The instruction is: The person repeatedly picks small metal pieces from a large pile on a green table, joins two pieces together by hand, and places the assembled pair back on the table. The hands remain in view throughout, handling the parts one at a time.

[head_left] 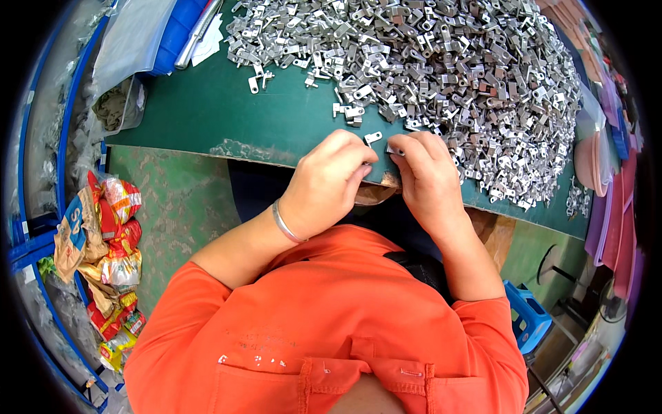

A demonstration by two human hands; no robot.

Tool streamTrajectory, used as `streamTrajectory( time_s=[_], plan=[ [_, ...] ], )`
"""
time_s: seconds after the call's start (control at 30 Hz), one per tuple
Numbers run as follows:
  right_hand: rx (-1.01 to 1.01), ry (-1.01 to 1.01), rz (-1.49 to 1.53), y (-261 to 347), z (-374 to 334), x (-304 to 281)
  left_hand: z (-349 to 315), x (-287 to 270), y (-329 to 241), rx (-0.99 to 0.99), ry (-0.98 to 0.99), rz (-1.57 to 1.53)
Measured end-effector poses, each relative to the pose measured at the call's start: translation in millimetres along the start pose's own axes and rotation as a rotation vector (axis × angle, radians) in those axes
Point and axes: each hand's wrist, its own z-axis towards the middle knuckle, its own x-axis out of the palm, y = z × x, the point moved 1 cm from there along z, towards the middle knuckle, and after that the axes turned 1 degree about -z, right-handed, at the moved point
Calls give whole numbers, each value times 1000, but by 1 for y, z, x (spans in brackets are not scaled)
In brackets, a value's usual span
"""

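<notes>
My left hand, with a silver bangle at its wrist, is closed in a pinch at the table's front edge; whatever its fingertips hold is too small to make out. To its right, my right hand pinches a small metal bracket between thumb and forefinger. A loose metal bracket with a hole lies on the green table between the two hands. Just beyond them spreads a large pile of similar silver metal brackets, reaching far back and to the right.
A blue bin and a clear tub stand at the left. Crumpled red and brown bags lie beside the blue-framed shelving. Low on the right is a blue plastic stool; pink and purple sheets line that side.
</notes>
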Motion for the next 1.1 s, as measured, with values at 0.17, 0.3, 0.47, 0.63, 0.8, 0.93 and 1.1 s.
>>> streamTrajectory(
  time_s=[0.17,0.3,0.47,0.63,0.8,0.93,1.1],
  plan=[
    [252,52,370,8,-5,-10,-5,-8,5,-596,27,-933],
    [348,19,579,12,-8,-10,-8,-14,9,-682,30,-1131],
    [349,-10,743,6,-15,2,-9,-2,7,-441,7,-801],
    [535,-47,1104,6,-18,3,-6,2,-2,-247,31,-432],
    [473,-47,1125,8,-21,1,-4,5,-5,-337,-20,-523],
    [418,85,901,12,-27,-6,-13,-2,-6,-221,24,-420],
    [76,103,319,15,-20,-10,-20,-24,-1,-181,214,-194]
  ],
)
